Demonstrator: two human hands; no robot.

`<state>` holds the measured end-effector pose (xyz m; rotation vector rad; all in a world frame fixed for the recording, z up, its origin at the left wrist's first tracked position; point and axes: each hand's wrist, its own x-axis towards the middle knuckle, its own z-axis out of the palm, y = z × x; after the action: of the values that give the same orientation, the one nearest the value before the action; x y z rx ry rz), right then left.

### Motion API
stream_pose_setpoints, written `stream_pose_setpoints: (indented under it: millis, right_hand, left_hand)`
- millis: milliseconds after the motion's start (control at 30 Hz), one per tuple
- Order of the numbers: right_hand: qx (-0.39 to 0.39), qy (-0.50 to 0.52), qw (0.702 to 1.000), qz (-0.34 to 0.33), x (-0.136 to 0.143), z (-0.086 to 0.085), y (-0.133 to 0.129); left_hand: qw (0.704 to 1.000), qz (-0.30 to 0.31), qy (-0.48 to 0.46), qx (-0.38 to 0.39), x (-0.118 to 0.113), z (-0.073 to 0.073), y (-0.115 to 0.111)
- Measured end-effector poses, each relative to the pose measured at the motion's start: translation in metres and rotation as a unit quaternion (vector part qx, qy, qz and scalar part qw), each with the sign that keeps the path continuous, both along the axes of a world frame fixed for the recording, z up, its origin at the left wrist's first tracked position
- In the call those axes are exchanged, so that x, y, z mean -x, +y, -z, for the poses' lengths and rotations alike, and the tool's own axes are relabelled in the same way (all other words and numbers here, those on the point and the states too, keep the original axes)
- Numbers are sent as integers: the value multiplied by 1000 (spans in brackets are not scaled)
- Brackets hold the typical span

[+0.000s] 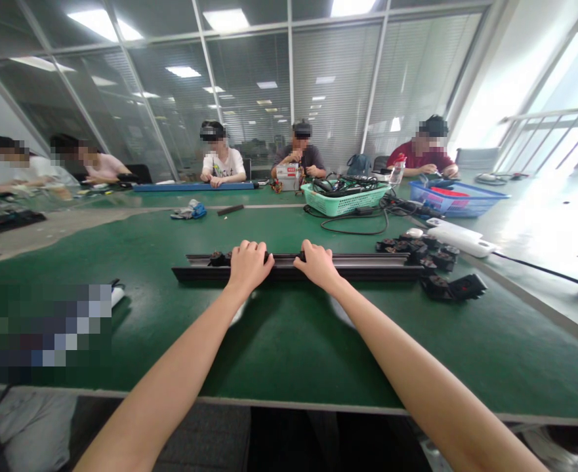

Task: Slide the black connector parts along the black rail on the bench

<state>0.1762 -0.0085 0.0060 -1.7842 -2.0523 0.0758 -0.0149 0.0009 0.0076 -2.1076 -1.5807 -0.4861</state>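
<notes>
A long dark metal rail lies crosswise on the green table, with a silvery channel along it. My left hand is closed around something black at the rail, left of its middle. My right hand grips a black piece at the rail a short way to the right, thumb pointing inward. The palms hide most of both pieces. Black modules sit in the channel left of my left hand. Near the rail's right end several more black modules lie in a loose group.
Behind the rail stand a green basket of cables and a blue basket. A white power strip lies at the right. A blue-grey cloth and dark bar lie farther back. Several people sit across the table.
</notes>
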Motion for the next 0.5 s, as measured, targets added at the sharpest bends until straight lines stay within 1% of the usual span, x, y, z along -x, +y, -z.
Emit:
stream_pose_setpoints:
  millis: [167, 500]
  right_hand:
    - [-3, -13, 1000, 0, 0, 0, 0]
    - [-42, -4, 999, -20, -6, 5, 8]
  left_hand:
    - [1000, -2, 3, 3, 0, -1, -1]
    - [1000, 2, -8, 12, -1, -1, -2]
